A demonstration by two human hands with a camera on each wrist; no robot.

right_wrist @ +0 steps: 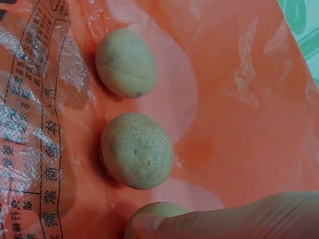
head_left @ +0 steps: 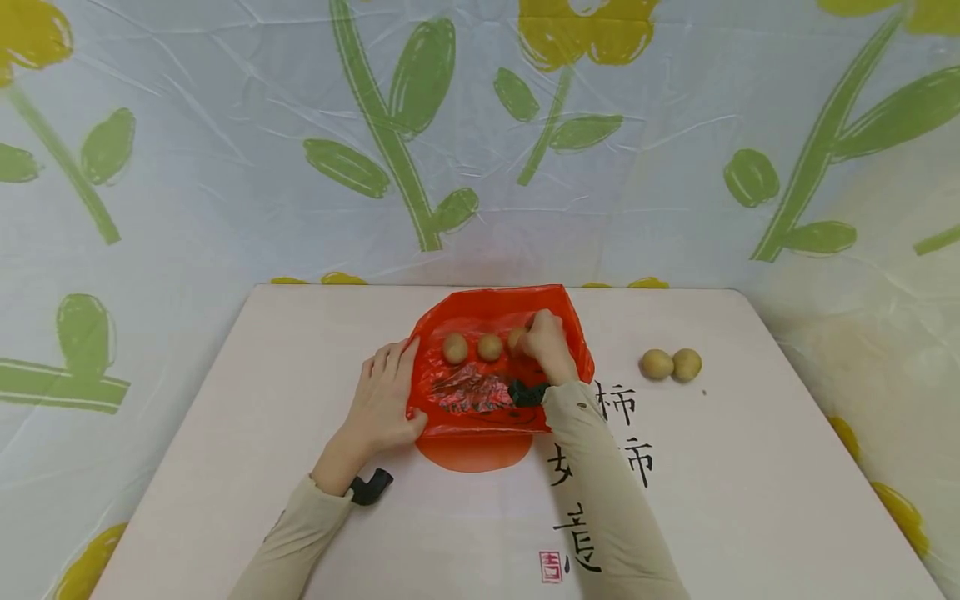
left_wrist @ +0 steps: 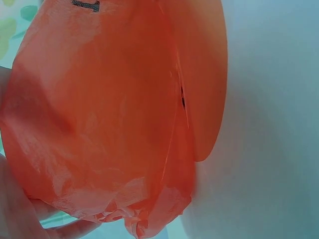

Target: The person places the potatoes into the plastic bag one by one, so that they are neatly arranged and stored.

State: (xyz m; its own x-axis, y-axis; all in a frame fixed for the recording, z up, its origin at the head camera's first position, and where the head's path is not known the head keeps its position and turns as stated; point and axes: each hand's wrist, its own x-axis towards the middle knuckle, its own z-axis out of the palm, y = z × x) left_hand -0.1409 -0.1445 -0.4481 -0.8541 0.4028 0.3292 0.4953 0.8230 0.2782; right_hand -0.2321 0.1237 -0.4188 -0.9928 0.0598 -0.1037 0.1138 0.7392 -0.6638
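Near the middle of the surface, three potatoes lie spaced in a row inside an open red plastic bag. The right hand reaches into the bag and pinches the rightmost potato; the right wrist view shows the thumb on it. The left hand is spread, with fingers extended along the bag's left side and touching it. An orange round shape shows at the bag's near edge. To the right, two further potatoes touch each other. Black characters and a red seal mark the surface. Behind stands a flowered sheet.
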